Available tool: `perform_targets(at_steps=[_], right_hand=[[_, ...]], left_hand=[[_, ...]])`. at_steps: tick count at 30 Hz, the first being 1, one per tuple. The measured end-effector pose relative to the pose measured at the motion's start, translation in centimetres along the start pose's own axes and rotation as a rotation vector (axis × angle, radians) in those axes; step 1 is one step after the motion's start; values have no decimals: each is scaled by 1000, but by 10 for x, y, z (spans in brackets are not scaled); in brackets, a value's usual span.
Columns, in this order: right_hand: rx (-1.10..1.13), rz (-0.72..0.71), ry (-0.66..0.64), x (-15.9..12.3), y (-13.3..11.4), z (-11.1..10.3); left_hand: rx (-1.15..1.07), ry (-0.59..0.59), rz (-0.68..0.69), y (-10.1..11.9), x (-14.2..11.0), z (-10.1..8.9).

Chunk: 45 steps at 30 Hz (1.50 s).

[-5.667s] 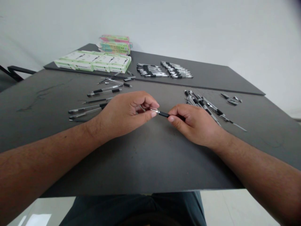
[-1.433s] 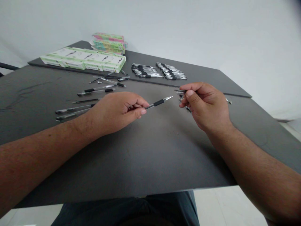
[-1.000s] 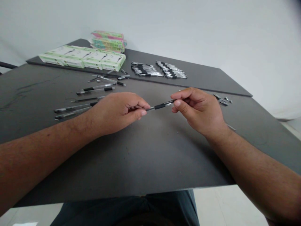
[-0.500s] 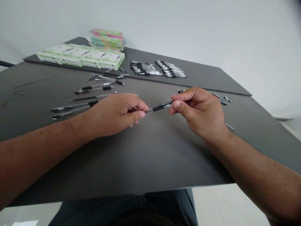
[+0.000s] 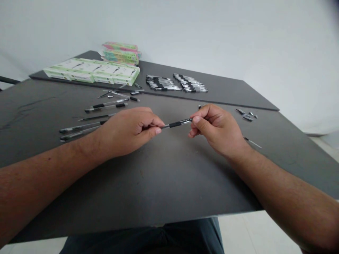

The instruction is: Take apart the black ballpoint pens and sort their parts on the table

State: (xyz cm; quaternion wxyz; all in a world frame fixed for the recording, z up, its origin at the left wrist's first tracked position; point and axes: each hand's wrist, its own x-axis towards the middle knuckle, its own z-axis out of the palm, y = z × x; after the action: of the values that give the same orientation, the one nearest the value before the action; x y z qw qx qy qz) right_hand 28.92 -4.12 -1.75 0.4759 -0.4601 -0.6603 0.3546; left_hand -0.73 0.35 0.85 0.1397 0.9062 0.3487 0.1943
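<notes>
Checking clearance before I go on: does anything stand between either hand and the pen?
Nothing visible does: the left hand and right hand both hold the pen, which alone spans the gap between them.

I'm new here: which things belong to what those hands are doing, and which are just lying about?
In the work:
pen held by left hand and right hand
probably loose pens at left
probably small loose parts at right

Apparently just lying about:
green-and-white boxes
stack of colourful packets
two groups of pens at the back
</notes>
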Motion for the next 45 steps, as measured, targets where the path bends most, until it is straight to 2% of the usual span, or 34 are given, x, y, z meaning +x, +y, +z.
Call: perform_targets(at_steps=[5, 8, 10, 12, 15, 18, 21, 23, 25, 29, 33, 38, 45], right_hand=[[-73, 45, -76, 1, 6, 2], [-174, 42, -73, 1, 2, 0], [-308, -40, -47, 2, -2, -2], [-462, -217, -55, 2, -5, -2], [-608, -447, -174, 1, -3, 2], [-726, -478, -285, 0, -2, 6], [-872, -404, -325, 7, -7, 0], [-983, -313, -303, 24, -13, -9], [-1091, -214, -248, 50, -18, -19], [-1261, -61, -188, 120, -8, -26], [-1298, -24, -195, 173, 22, -13], [-1321, -28, -235, 201, 51, 12], [-1336, -70, -238, 226, 57, 33]], left_hand=[[35, -28, -10, -4, 2, 0], [25, -44, -2, -4, 2, -1], [22, -59, 20, -4, 1, 0], [27, -66, 45, -3, 1, 2], [37, -57, 75, -1, -1, 6], [22, -57, 92, 2, -2, 10], [-14, 56, -37, 3, -3, 11], [-48, 163, -158, 2, -3, 10], [-62, 209, -219, -1, -2, 8], [4, 168, -241, -5, 0, 8], [70, 116, -242, -6, 1, 9], [105, 83, -237, -4, 1, 8], [113, 4, -238, 2, 0, 9]])
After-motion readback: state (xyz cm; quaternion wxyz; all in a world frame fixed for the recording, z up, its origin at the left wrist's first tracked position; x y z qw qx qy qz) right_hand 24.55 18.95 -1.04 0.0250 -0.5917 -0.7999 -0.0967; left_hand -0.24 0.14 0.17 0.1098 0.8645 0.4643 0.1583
